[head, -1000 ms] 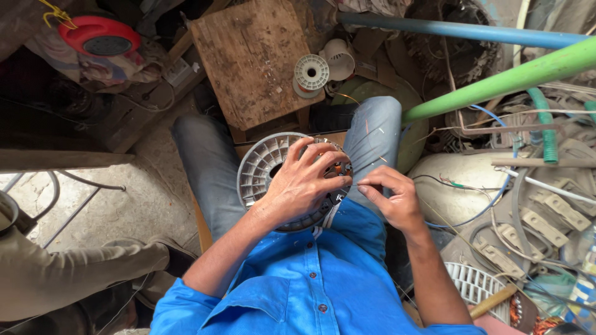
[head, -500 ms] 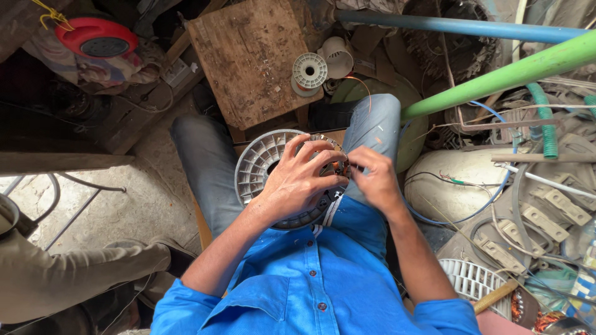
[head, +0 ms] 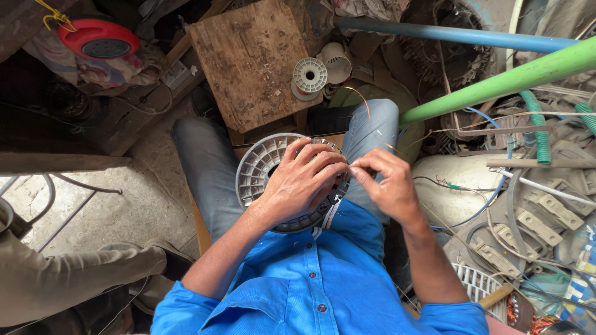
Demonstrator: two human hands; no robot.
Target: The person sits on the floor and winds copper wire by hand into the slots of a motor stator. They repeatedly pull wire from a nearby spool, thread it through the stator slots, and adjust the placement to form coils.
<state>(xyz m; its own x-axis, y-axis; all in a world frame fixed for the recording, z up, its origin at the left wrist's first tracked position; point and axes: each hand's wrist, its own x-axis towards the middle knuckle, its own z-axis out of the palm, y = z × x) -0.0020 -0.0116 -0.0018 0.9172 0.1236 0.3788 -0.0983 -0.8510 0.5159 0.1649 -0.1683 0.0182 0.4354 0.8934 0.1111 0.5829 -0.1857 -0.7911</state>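
Observation:
A round grey fan-motor housing (head: 257, 170) with radial ribs rests on my lap between my jeans-clad knees. My left hand (head: 304, 180) lies over its middle, fingers curled on the winding core. Just to its right, my right hand (head: 385, 183) pinches a thin copper wire (head: 366, 115) at the core's edge. The wire arcs up from my fingers toward a white spool (head: 308, 76) standing on the wooden board (head: 248, 56) beyond my knees.
A green pipe (head: 509, 80) and a blue pipe (head: 459, 36) cross the upper right. Cables, white parts and a second ribbed housing (head: 478, 282) crowd the right side. A red round container (head: 99, 38) sits top left. Another person's beige-clad leg (head: 74, 279) is at lower left.
My right hand moved up and left from my lap to the core's edge beside my left hand, and the copper wire now shows arcing up toward the spool.

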